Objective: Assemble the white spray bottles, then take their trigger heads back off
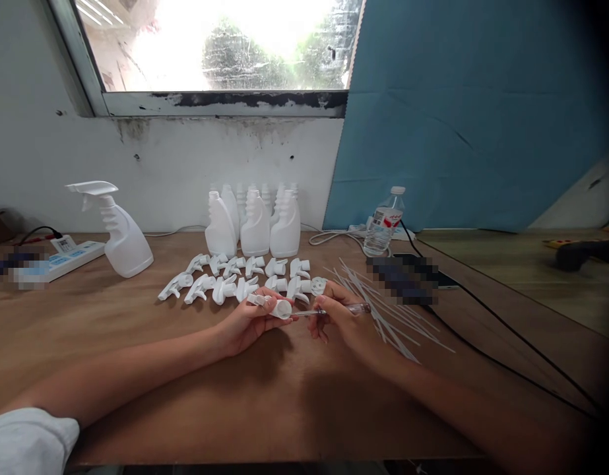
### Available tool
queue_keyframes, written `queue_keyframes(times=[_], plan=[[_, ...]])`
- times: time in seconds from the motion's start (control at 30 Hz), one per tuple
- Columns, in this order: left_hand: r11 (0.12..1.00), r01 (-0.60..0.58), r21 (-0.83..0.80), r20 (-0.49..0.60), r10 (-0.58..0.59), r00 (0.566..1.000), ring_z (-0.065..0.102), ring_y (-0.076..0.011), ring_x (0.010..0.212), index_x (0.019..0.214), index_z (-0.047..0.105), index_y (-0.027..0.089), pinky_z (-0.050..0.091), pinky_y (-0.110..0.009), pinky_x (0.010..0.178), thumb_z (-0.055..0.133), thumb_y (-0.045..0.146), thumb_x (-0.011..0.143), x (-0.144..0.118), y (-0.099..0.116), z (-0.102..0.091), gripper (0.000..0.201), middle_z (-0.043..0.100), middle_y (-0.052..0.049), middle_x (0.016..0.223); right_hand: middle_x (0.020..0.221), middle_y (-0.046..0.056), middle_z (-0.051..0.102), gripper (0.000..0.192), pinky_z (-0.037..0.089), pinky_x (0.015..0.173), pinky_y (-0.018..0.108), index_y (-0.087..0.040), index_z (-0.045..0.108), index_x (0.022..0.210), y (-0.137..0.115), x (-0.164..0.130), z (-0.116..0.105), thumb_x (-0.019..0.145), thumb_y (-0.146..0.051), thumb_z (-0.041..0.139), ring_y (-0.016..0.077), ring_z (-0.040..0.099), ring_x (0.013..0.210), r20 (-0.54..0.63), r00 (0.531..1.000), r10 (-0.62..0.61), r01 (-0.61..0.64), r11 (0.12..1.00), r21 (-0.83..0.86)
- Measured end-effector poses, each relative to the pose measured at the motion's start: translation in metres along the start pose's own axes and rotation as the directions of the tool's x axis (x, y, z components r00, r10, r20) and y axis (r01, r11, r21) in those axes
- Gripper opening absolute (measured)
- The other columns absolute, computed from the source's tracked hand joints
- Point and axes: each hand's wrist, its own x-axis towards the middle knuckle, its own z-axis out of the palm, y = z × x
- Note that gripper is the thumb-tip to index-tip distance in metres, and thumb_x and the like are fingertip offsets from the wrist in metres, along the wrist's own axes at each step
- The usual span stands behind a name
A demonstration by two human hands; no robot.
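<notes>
In the middle of the table, my left hand point(242, 328) is closed around a white trigger spray head point(283, 309), its round collar turned toward me. My right hand point(348, 324) grips a screwdriver point(359, 308) with a see-through handle. Its thin shaft points left, and the tip is at the collar's edge; whether it touches is too small to tell. Just behind both hands lie several more trigger spray heads point(225, 289) in two rows. Small white ring-like parts point(319, 285) sit by my right fingers, partly hidden.
Several white bottles point(255, 227) stand by the wall. An assembled spray bottle point(126, 241) and power strip point(89, 252) are at left. Thin white tubes point(383, 307), a water bottle point(381, 227), a dark phone-like device point(445, 280) and black cables point(507, 323) are at right.
</notes>
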Motion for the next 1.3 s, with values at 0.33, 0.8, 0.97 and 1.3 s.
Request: queue_keyframes(times=[0.33, 0.8, 0.97, 1.3], plan=[[0.992, -0.002, -0.129, -0.038, -0.003, 0.999, 0.064, -0.0204, 0.105, 0.091, 0.061, 0.016, 0.045, -0.038, 0.105, 0.073, 0.022, 0.08, 0.003, 0.0, -0.007, 0.017, 0.068, -0.006, 0.099, 0.067, 0.002, 0.061, 0.03, 0.046, 0.057, 0.028, -0.02, 0.051, 0.071, 0.004, -0.006, -0.002, 0.092, -0.041, 0.05, 0.0125, 0.054, 0.057, 0.068, 0.985, -0.155, 0.168, 0.953, -0.253], [1.0, -0.01, -0.026, -0.063, 0.009, 0.998, 0.064, -0.0181, 0.097, 0.088, 0.059, 0.014, 0.052, -0.034, 0.093, 0.072, 0.023, 0.081, 0.0, 0.002, -0.002, 0.018, 0.066, -0.005, 0.094, 0.07, 0.001, 0.061, 0.03, 0.046, 0.062, 0.026, -0.019, 0.052, 0.075, 0.011, -0.005, -0.009, 0.096, -0.039, 0.045, 0.012, 0.056, 0.061, 0.137, 0.979, -0.152, 0.193, 0.906, -0.377], [1.0, 0.008, -0.025, -0.037, -0.009, 0.999, 0.067, -0.0194, 0.096, 0.092, 0.059, 0.014, 0.053, -0.031, 0.089, 0.069, 0.023, 0.084, 0.001, 0.003, -0.004, 0.016, 0.067, -0.008, 0.099, 0.073, 0.002, 0.061, 0.024, 0.046, 0.062, 0.024, -0.019, 0.054, 0.08, 0.017, -0.009, -0.011, 0.097, -0.031, 0.042, 0.0117, 0.057, 0.066, 0.299, 0.894, -0.335, 0.447, 0.724, -0.525], [0.998, 0.065, 0.0, 0.029, -0.065, 0.997, 0.07, -0.0246, 0.084, 0.09, 0.06, 0.012, 0.055, -0.031, 0.075, 0.071, 0.037, 0.08, 0.0, 0.003, -0.004, 0.029, 0.07, -0.012, 0.092, 0.089, 0.007, 0.06, 0.018, 0.052, 0.072, 0.026, -0.018, 0.05, 0.103, 0.02, 0.006, -0.013, 0.088, -0.006, 0.049, 0.0144, 0.06, 0.083, 0.582, 0.52, -0.625, 0.851, 0.315, -0.421]])
